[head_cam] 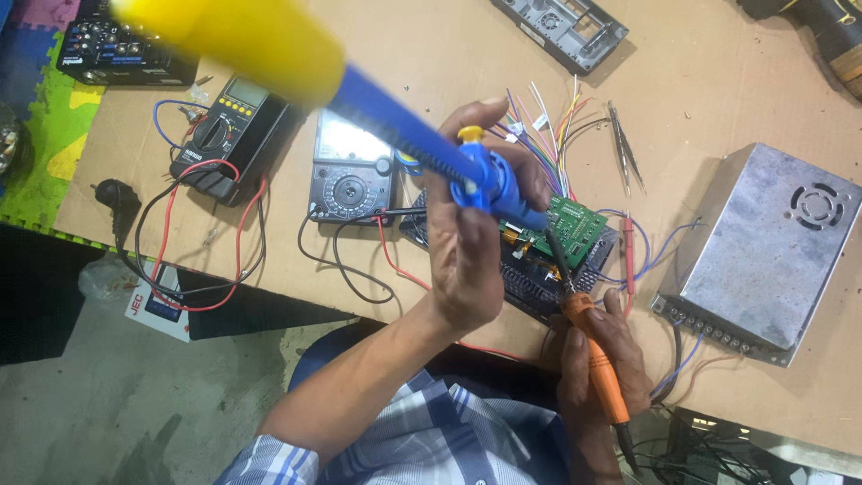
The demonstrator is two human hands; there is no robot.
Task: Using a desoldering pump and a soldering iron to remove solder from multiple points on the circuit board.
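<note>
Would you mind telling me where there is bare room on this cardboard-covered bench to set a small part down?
Bare cardboard lies between the analog meter and the grey frame, and more between the tweezers and the metal power supply. Around the green circuit board it is crowded with wires and both hands.

An electronics repair workshop: a cardboard-covered bench (736,395) carries two multimeters, one digital (229,130) at upper left and one analog (352,175) beside it, a metal power supply (763,247) at right, and tweezers (624,148).
</note>
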